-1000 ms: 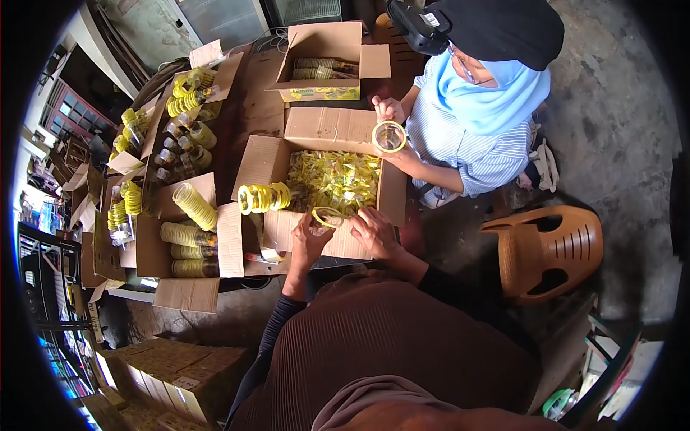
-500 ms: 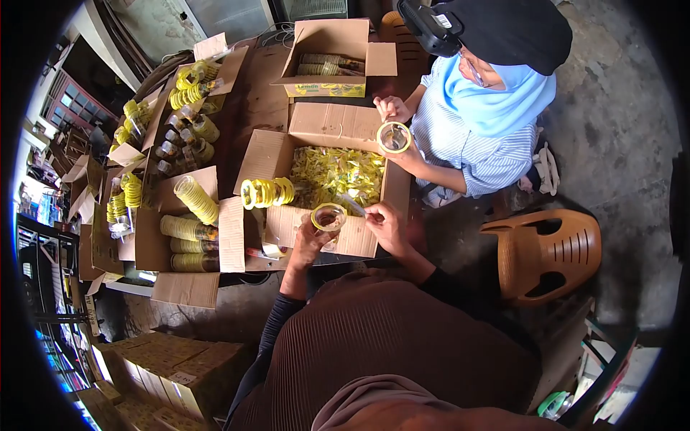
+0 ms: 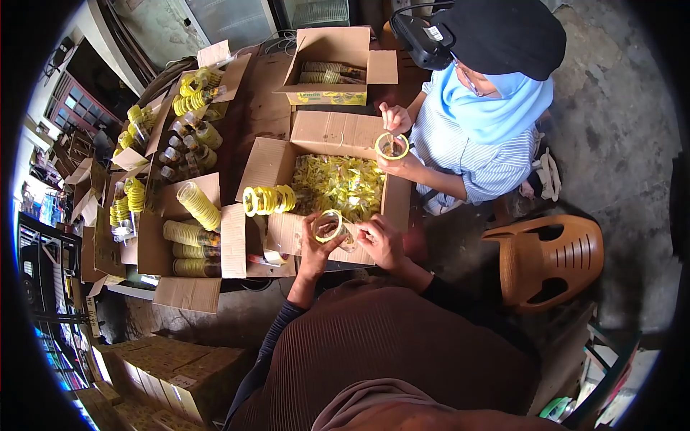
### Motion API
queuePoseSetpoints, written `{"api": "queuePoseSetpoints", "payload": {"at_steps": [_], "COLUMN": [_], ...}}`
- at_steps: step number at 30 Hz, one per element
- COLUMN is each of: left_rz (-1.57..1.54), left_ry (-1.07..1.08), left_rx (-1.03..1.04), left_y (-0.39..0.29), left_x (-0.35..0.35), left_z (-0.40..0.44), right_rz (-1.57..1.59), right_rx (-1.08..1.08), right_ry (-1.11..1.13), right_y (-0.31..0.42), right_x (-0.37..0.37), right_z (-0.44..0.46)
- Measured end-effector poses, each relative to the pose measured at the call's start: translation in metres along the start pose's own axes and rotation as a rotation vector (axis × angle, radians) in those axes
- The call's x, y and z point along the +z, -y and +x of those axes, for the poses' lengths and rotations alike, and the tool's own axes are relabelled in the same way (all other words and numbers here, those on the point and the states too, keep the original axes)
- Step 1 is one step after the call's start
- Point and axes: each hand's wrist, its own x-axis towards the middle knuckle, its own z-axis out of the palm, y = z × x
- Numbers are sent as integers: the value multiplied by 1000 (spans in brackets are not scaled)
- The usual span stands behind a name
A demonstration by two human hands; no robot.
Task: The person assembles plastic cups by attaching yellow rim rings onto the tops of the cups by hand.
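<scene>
My left hand (image 3: 314,248) is wrapped round a clear plastic cup with a yellow rim (image 3: 328,225), its mouth facing up toward me. The cup's see-through body (image 3: 348,240) extends toward my right hand. My right hand (image 3: 382,243) is closed beside it, with fingertips pinched together close to the cup; anything in them is hidden. Both hands are over the near flap of an open cardboard box (image 3: 335,128). Inside that box lies a heap of small yellow-and-clear packets (image 3: 338,183). A row of yellow rings (image 3: 269,200) rests on its left side.
Across the box corner, another person (image 3: 481,136) holds a similar yellow-rimmed cup (image 3: 392,146). Cartons with stacked cups stand left (image 3: 190,248) and at the back (image 3: 332,68). An orange plastic chair (image 3: 550,260) is at right, and closed cartons (image 3: 169,366) sit lower left.
My right hand has drawn back from over the packets to beside the cup, and the small pale packet at its fingertips no longer shows. The other person's fingers have moved into their cup.
</scene>
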Motion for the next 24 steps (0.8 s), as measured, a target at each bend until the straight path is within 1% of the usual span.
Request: {"api": "queuePoseSetpoints", "payload": {"at_steps": [1, 5, 8, 10, 11, 18, 20, 21, 23, 24], "left_rz": [23, 60, 77, 31, 75, 115, 109, 109, 20, 19], "left_ry": [-17, -42, -67, -75, -79, -117, -94, -92, -60, -59], "left_rx": [8, 46, 66, 55, 80, 97, 89, 88, -63, -65], "left_y": [7, 5, 8, 7, 11, 18, 17, 18, 17, 15], "left_x": [-1, 5, 8, 11, 10, 9, 8, 6, 2, 3], "left_z": [-2, -3, -4, -5, -3, 1, 2, 2, 2, 1], "right_rz": [-57, -102, -120, -127, -127, -96, -84, -113, -142, -187], "right_rx": [-55, -128, -130, -105, -105, -23, -3, -32, -58, -79], "right_ry": [18, 44, 56, 72, 71, 139, 163, 161, 159, 131], "right_y": [3, 4, 1, 2, 3, 3, 2, 2, -4, -13], "right_x": [-1, -1, 3, 4, 4, 4, 2, 2, 3, 7], "right_z": [0, 3, 1, 2, 2, 7, 9, 10, 12, 11]}}
